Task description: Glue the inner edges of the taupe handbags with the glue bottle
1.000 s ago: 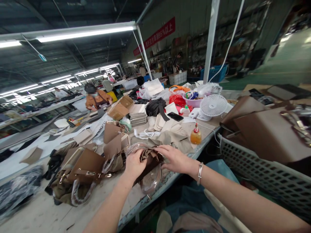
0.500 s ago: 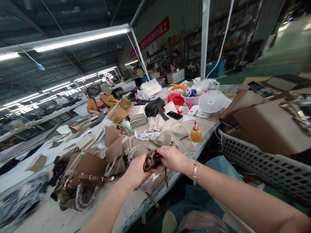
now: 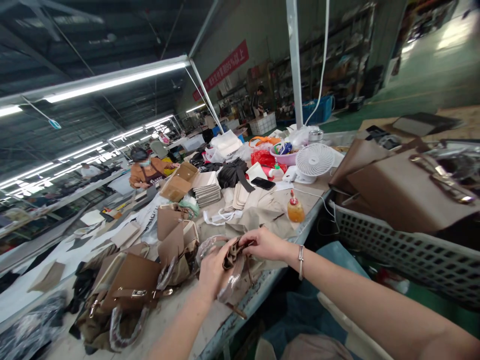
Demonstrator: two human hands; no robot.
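Near the worktable's front edge [image 3: 240,312], both my hands grip a bunched brown leather piece [image 3: 231,256] with clear plastic film [image 3: 229,284] hanging under it. My left hand [image 3: 212,270] holds it from below and the left. My right hand [image 3: 264,243], with a silver bracelet at the wrist, pinches its top from the right. A thin brown strap dangles down from the piece. Brown handbags [image 3: 131,280] with plastic-wrapped handles lie just left of my hands.
An amber glue bottle [image 3: 295,209], a white desk fan [image 3: 314,161], a black phone [image 3: 263,183] and stacked leather pieces [image 3: 207,187] lie farther back. A white lattice crate [image 3: 397,245] with brown bags stands at the right. A seated person [image 3: 148,168] works at the far left.
The leather piece has been gathered tighter between my hands and lifted slightly off the table. The camera view has swung a little to the right.
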